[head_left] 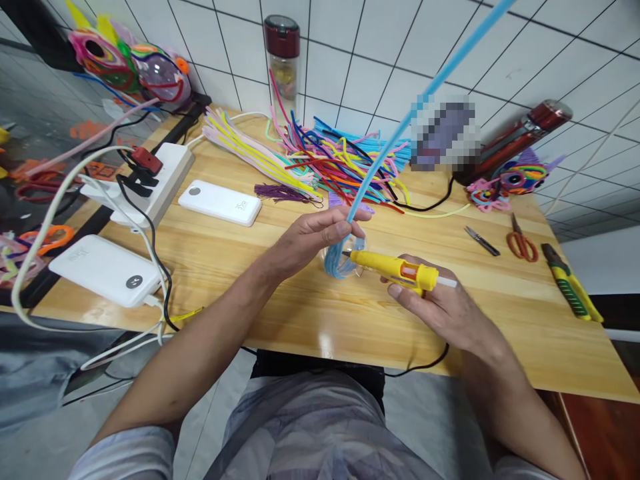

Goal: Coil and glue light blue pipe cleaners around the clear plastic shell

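My left hand (315, 239) pinches a long light-blue pipe cleaner (400, 130) that slants up to the top right. Its lower end is wound round a small clear ball (343, 261) under my fingers. My right hand (435, 303) grips a yellow glue gun (395, 269) lying sideways, with its nozzle pointing left at the blue winding. Both hands hover over the front middle of the wooden table (310, 313).
A heap of coloured pipe cleaners (325, 160) lies behind my hands. Two white power banks (220, 201) (105, 270) and a power strip (150, 183) with cables sit at the left. Orange scissors (521, 240), small snips (481, 241), a yellow-green tool (573, 288) and two bottles (283, 63) (520, 137) are at the right and back.
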The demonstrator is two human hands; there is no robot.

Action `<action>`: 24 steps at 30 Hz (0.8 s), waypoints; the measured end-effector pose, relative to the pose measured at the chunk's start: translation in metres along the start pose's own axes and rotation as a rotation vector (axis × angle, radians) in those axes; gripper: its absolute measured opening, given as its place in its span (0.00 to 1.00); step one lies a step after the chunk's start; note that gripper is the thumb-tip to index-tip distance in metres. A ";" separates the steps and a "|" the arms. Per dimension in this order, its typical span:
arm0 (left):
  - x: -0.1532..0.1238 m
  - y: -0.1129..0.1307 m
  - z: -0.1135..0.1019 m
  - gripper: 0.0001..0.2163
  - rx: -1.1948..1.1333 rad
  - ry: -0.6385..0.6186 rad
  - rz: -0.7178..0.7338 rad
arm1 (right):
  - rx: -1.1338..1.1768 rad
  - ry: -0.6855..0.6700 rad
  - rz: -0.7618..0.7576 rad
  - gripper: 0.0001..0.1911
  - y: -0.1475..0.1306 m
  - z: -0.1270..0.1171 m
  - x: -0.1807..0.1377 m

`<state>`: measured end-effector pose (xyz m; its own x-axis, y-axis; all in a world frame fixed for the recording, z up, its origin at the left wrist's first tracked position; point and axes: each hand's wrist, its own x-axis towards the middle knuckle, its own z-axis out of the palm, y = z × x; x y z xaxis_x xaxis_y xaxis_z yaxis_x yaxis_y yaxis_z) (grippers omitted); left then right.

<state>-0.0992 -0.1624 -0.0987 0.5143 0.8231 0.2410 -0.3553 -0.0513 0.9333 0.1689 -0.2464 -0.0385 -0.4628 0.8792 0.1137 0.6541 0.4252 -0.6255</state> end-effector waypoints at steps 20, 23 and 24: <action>0.000 0.003 0.004 0.14 -0.052 0.020 -0.011 | -0.017 0.023 0.008 0.13 0.001 0.000 -0.002; 0.000 0.002 0.003 0.13 -0.059 0.010 0.001 | -0.016 0.020 -0.001 0.12 0.001 -0.001 -0.003; 0.000 0.002 0.003 0.13 -0.058 0.007 -0.001 | -0.017 0.017 -0.004 0.12 0.001 -0.001 -0.003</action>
<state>-0.0978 -0.1643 -0.0965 0.5091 0.8272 0.2380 -0.3995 -0.0179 0.9166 0.1716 -0.2486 -0.0387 -0.4557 0.8807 0.1295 0.6625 0.4327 -0.6115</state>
